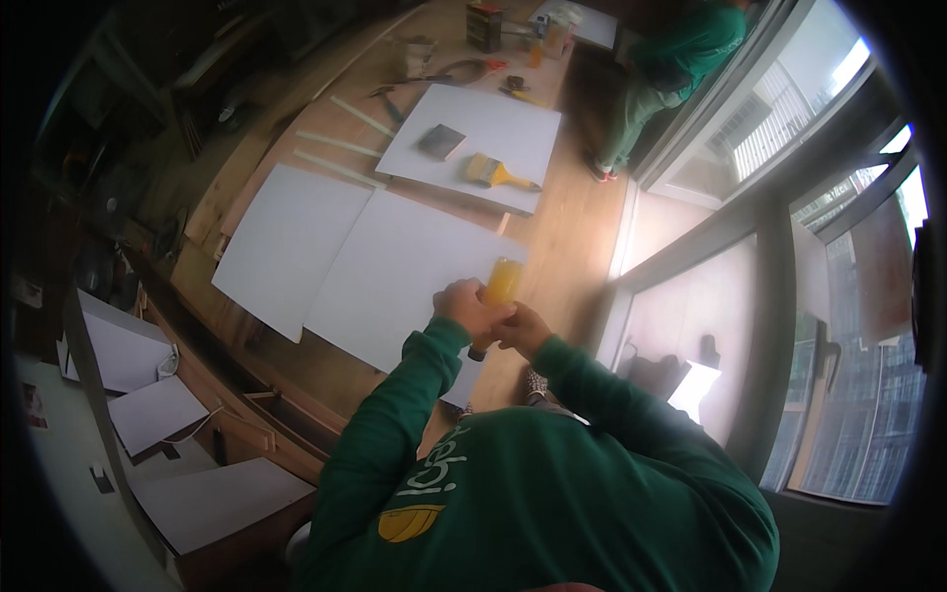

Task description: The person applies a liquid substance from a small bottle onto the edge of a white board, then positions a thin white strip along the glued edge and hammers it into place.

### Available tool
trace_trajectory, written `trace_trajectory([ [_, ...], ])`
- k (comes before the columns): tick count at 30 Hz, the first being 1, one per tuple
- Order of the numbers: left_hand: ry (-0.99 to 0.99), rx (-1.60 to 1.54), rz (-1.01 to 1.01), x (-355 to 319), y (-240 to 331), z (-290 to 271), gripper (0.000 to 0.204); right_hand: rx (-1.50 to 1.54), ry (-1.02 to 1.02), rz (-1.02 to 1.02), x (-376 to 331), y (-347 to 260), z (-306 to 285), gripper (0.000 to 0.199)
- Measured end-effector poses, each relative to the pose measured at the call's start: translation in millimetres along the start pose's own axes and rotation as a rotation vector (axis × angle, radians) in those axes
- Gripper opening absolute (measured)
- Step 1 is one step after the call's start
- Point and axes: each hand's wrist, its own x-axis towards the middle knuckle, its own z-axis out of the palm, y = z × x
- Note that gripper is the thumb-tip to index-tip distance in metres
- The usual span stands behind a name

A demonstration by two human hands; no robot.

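The bottle (501,283) between the hands is amber yellow. The boards (395,266) lying on the surface (567,237) are plain white; the surface itself is pale tan wood. The brush (493,174) has a yellow handle and light bristles. Both sleeves (414,395) are dark green, as, seemingly, are the clothes of the person (671,69) farther off.

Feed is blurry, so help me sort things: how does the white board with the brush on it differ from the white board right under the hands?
The far board carries a yellow-handled brush and a small grey block; the near board lies bare. The far board looks smaller than the near board, and both hands hold a yellow bottle over the near one. Both are flat, white rectangles.
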Motion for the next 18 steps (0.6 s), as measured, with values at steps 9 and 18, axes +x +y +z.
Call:
trace_trajectory([
  [9, -0.027, -0.197, 0.08, -12, -44, -12, 0.062, 0.433, 0.068, 0.049, -11, 20, 19, 0.043],
  [18, 0.565, -0.376, -0.278, -119, -309, -24, 0.032, 0.393, 0.132, -0.351, -30, 106, -60, 0.043],
])
